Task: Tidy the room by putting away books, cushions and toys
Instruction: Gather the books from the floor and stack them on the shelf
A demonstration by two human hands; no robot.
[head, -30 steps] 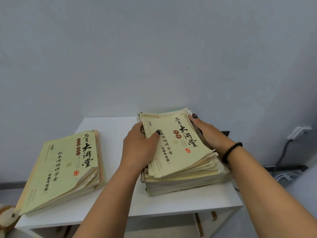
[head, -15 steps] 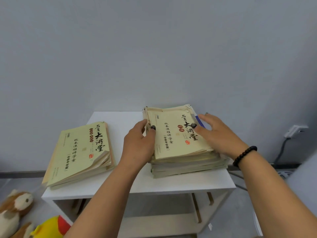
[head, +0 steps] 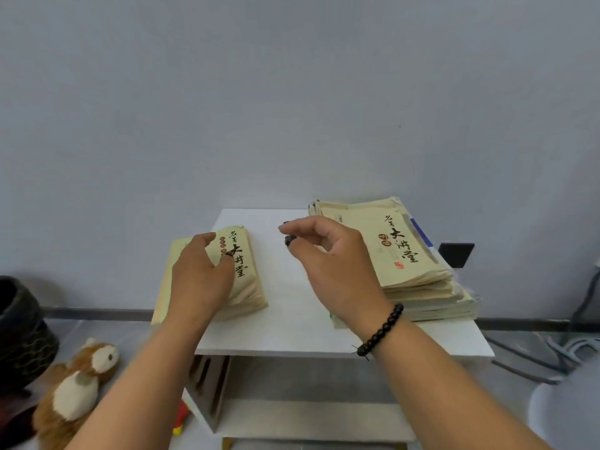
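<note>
Leaving the book stack (head: 412, 267), both hands have shifted left. The left hand (head: 201, 280) rests relaxed-fingered on the single yellow book (head: 242, 271); the right hand (head: 331, 264) hovers loosely curled, empty, between book and stack.

Two bare forearms, no sleeves in view. Left hand (head: 199, 274): nothing worn on wrist; one dark-painted nail shows at a fingertip. Right hand (head: 328, 264): dark polish on thumbnail, glossy. Bracelet (head: 383, 329) on right wrist, single strand of round black beads w/ short dark thread ends sticking out near the lowest bead.
</note>
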